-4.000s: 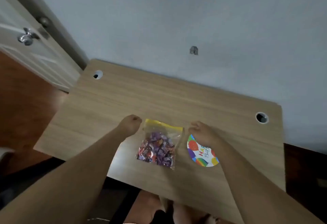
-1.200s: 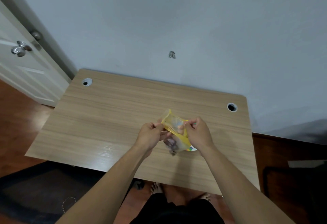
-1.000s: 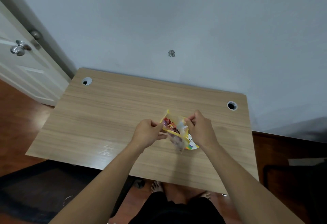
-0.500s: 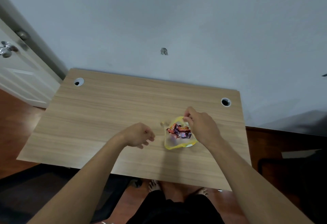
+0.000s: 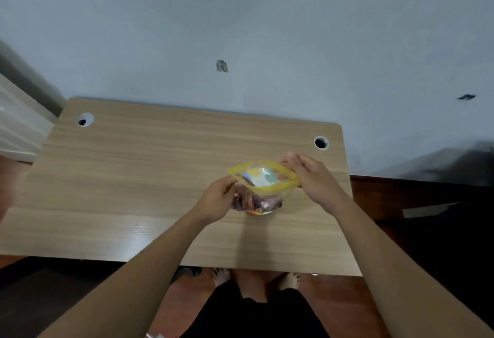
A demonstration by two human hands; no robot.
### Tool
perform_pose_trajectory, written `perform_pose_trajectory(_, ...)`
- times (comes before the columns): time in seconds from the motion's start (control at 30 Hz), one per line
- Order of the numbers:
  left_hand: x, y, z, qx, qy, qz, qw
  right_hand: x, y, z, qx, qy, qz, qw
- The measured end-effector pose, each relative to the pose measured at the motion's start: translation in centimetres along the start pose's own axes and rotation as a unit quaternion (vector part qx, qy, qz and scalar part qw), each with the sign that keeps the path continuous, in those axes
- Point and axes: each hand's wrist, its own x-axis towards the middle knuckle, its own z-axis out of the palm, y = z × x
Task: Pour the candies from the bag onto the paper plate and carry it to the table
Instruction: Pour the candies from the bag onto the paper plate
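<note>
Observed from above, taking the wooden desk (image 5: 149, 177) as reference. At its far left corner sits a round cable hole (image 5: 85, 119); the surface between that hole and my hands is plain wood grain.

My left hand (image 5: 217, 200) is right of the desk's middle, toward the near half. Its fingers are closed in a pinch on the left end of the bag (image 5: 263, 185), at the yellow zip strip. The bag is clear plastic, held up above the desk, with its mouth pulled into an open oval facing me. The candies (image 5: 252, 201), in purple and reddish wrappers, are bunched in the lower part of the bag, just right of my left hand.

Beneath the bag, a small coloured sliver of the paper plate (image 5: 260, 212) shows on the desk; most of it is covered, and I cannot tell for certain whether the bag touches it.

My right hand (image 5: 312, 180) is toward the desk's right edge, its thumb and fingers pinching the right end of the bag's yellow rim. Beyond it, near the far right corner of the desk, is a second cable hole (image 5: 320, 142).
</note>
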Motion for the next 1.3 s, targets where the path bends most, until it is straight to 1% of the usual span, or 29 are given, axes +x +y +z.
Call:
perform_pose_trajectory(0.07, 0.0, 0.6, 0.0, -0.027, 0.005, -0.035, 0.999, 0.2, 1.6, -0.8, 0.110, 0.006, 0.068, 0.992)
perform_pose_trajectory(0.13, 0.4, 1.3, 0.4, -0.052, 0.002, -0.056, 0.997, 0.4, 3.5, -0.8, 0.194, -0.005, 0.114, 0.974)
perform_pose_trajectory(0.2, 0.8, 1.8, 1.1, -0.082, -0.007, -0.060, 0.995, 0.5, 5.7, 0.0, 0.212, -0.034, 0.130, 0.968)
perform_pose_trajectory(0.3, 1.8, 0.5, 2.2, -0.111, 0.000, -0.083, 0.990, 0.5, 8.2, 1.7, 0.143, -0.089, 0.143, 0.975)
perform_pose_trajectory(0.37, 2.2, -0.2, 2.9, -0.108, -0.008, -0.110, 0.988, 0.8, 9.5, 2.5, 0.054, -0.097, 0.120, 0.987)
perform_pose_trajectory(0.4, 2.5, -0.5, 3.3, -0.099, -0.007, -0.121, 0.988, 0.8, 9.8, 2.9, 0.022, -0.097, 0.110, 0.989)
perform_pose_trajectory(0.43, 2.8, -0.9, 3.8, -0.098, -0.004, -0.125, 0.987, 0.9, 10.2, 3.2, 0.014, -0.099, 0.111, 0.989)
perform_pose_trajectory(0.5, 3.3, -0.9, 4.9, -0.072, -0.005, -0.117, 0.990, 1.2, 11.5, 3.6, 0.009, -0.107, 0.115, 0.988)
perform_pose_trajectory(0.53, 3.5, -0.8, 5.4, -0.062, -0.006, -0.130, 0.990, 1.5, 12.4, 3.8, 0.001, -0.106, 0.106, 0.989)
perform_pose_trajectory(0.6, 3.6, -0.5, 6.1, -0.074, -0.010, -0.165, 0.983, 2.0, 14.5, 4.1, -0.004, -0.096, 0.103, 0.990)
perform_pose_trajectory(0.63, 3.7, -0.8, 6.3, -0.098, -0.010, -0.182, 0.978, 2.1, 15.1, 4.2, -0.003, -0.091, 0.108, 0.990)
perform_pose_trajectory(0.7, 4.2, -2.9, 7.1, -0.124, -0.014, -0.217, 0.968, 2.1, 15.7, 4.4, 0.000, -0.080, 0.111, 0.991)
perform_pose_trajectory(0.73, 4.3, -3.5, 7.4, -0.120, -0.020, -0.232, 0.965, 2.1, 15.8, 4.5, 0.001, -0.081, 0.109, 0.991)
perform_pose_trajectory(0.87, 4.1, -3.9, 8.2, -0.098, -0.037, -0.258, 0.960, 2.7, 16.6, 4.9, -0.015, -0.096, 0.117, 0.988)
perform_pose_trajectory(0.93, 4.3, -4.0, 8.3, -0.074, -0.049, -0.270, 0.959, 3.0, 17.1, 5.1, -0.041, -0.092, 0.127, 0.987)
perform_pose_trajectory(1.03, 4.4, -4.7, 8.5, -0.057, -0.061, -0.280, 0.956, 3.3, 17.7, 5.2, -0.053, -0.090, 0.133, 0.986)
perform_pose_trajectory(1.13, 4.4, -4.8, 8.8, -0.062, -0.064, -0.285, 0.954, 3.5, 18.3, 5.6, -0.053, -0.100, 0.131, 0.985)
perform_pose_trajectory(1.3, 4.2, -6.1, 9.1, -0.075, -0.071, -0.310, 0.945, 3.6, 18.8, 6.1, -0.048, -0.100, 0.155, 0.982)
